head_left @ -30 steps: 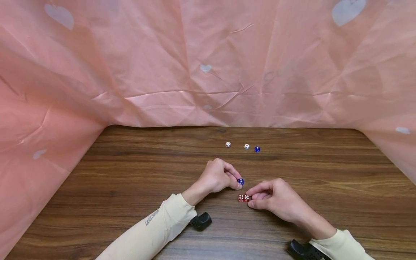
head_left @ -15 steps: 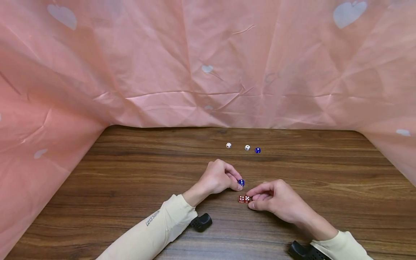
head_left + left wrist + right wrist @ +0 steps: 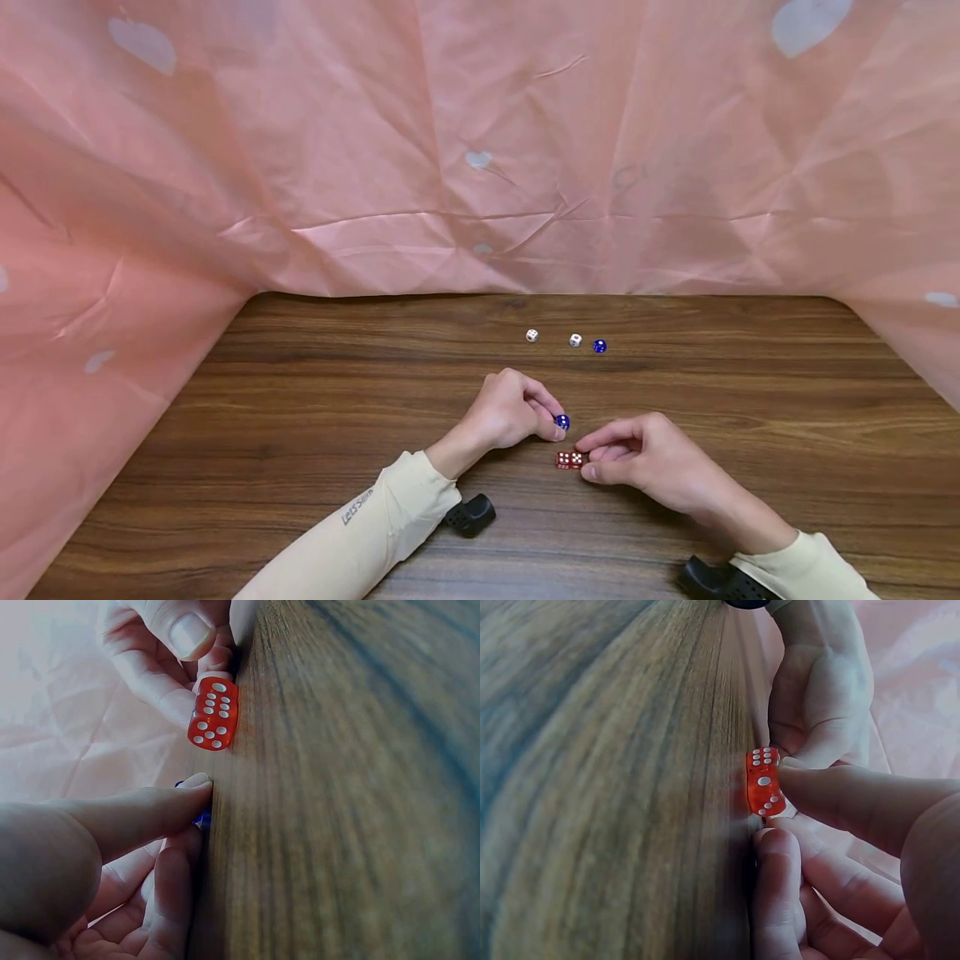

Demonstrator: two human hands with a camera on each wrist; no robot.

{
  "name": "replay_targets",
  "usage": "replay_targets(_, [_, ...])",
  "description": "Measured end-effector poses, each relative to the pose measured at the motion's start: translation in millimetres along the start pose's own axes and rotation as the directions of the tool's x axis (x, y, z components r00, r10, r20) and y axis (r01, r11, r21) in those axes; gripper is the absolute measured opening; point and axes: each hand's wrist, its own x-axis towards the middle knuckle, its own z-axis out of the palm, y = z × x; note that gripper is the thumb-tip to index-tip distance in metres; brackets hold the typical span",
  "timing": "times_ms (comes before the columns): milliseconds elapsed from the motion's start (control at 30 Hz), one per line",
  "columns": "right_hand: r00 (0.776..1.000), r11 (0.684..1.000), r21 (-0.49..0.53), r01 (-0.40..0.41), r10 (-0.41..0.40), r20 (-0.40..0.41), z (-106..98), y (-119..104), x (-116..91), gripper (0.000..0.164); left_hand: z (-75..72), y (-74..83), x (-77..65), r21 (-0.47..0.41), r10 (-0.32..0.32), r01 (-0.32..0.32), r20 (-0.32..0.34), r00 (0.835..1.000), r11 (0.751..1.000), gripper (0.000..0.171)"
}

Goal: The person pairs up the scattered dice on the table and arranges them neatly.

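Thumb and index finger of my left hand [image 3: 510, 408] pinch a blue die [image 3: 563, 422] with white pips, close over the wood table. Only slivers of that blue die [image 3: 202, 819] show past the fingers in the left wrist view. Just nearer to me, two red dice [image 3: 569, 460] sit side by side on the table, face to face. My right hand [image 3: 660, 462] holds the right-hand red die, thumb on the near side and index finger on the far side. In the right wrist view, a red die [image 3: 765, 782] shows between thumb tip and index fingertip.
Farther back on the table [image 3: 337, 375] lie a white die [image 3: 532, 335], a second white die [image 3: 575, 340] and, close beside it, another blue die [image 3: 599, 346]. Pink cloth [image 3: 480, 200] with hearts walls the back and sides. Black wrist devices [image 3: 471, 515] sit under both wrists.
Everything in the head view has shifted slightly right together. Both hands and the dice keep about the same places relative to one another.
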Motion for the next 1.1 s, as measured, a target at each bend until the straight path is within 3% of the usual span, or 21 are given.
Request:
replay_targets(567, [0.997,0.999,0.041,-0.03,0.027,0.07,-14.4,-1.3,11.8,0.036,0.3,-2.7,0.4,0.01,0.003,-0.003,0.001,1.0,1.0,0.018])
replay_targets(800, [0.998,0.998,-0.058,-0.014,0.01,-0.067,-25.9,-1.1,25.5,0.034,0.6,-3.9,1.5,0.004,0.008,-0.008,0.004,1.0,1.0,0.018])
replay_targets(1100, [0.966,0.984,-0.167,-0.055,0.01,-0.258,-42.8,4.6,39.3,0.035,2.4,-3.4,3.7,0.001,0.007,-0.007,0.009,1.0,1.0,0.018])
